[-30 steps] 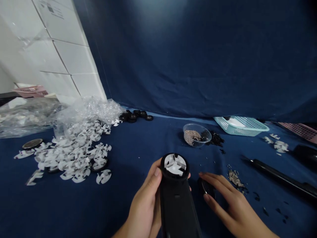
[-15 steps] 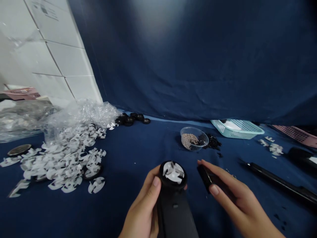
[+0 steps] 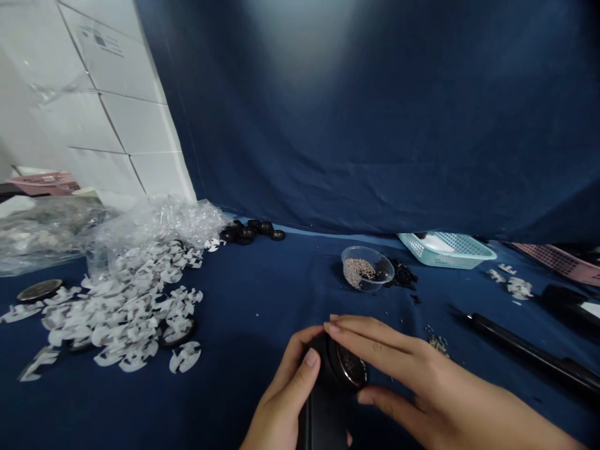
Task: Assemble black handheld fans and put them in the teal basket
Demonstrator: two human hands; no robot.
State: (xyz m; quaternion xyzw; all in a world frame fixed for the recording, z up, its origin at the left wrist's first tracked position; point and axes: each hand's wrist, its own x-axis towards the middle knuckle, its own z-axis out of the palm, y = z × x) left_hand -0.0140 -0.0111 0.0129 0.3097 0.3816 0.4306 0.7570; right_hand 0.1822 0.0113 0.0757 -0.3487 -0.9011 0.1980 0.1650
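L hand (image 3: 287,395) grip clamped on blk device (image 3: 324,415), btm ctr, over worktop (image 3: 262,284). R hand (image 3: 415,370) grip on blk rnd cap (image 3: 349,367), at device head; fingers hide part. Blk driver (image 3: 529,347), tiny metal pcs (image 3: 439,345) R of hands. Clear tub (image 3: 386,269) beyond. Wht parts pile (image 3: 134,306) L, plastic bag (image 3: 162,222) behind.

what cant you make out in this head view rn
All in the head view:
Device: lower end cut off by the bottom edge.
Cap: partly hidden by the right hand.
Tool: rear end cut off by the right edge.
Label: print too small.
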